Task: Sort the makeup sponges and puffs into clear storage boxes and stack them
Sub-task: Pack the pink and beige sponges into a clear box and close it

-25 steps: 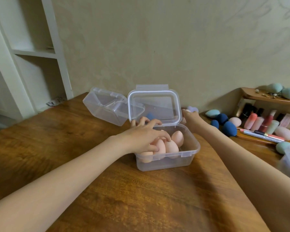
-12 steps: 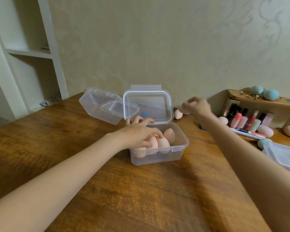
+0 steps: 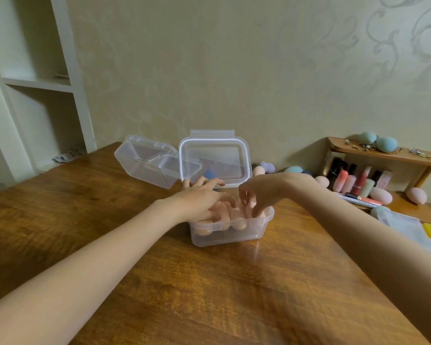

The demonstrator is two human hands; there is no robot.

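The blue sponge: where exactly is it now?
In the head view, the blue sponge sits left of centre, behind the open clear box, seen through its raised lid.

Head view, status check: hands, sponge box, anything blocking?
Left hand flat on the pink sponges. Right hand pinching one into the clear box. Lid upright, open. Nothing blocking.

Brown wooden worktop (image 3: pixel 234 295) with a pretty glossy grain. Off to the right there's a little wooden shelf (image 3: pixel 393 155) against the wall, with a row of lipstick-type tubes (image 3: pixel 353 181) lined up under it and some small trinkets (image 3: pixel 361 146) on top, too tiny to make out. White shelving unit (image 3: pixel 38 82) on the left, beige wallpaper (image 3: pixel 234 70) with faint swirls behind everything.
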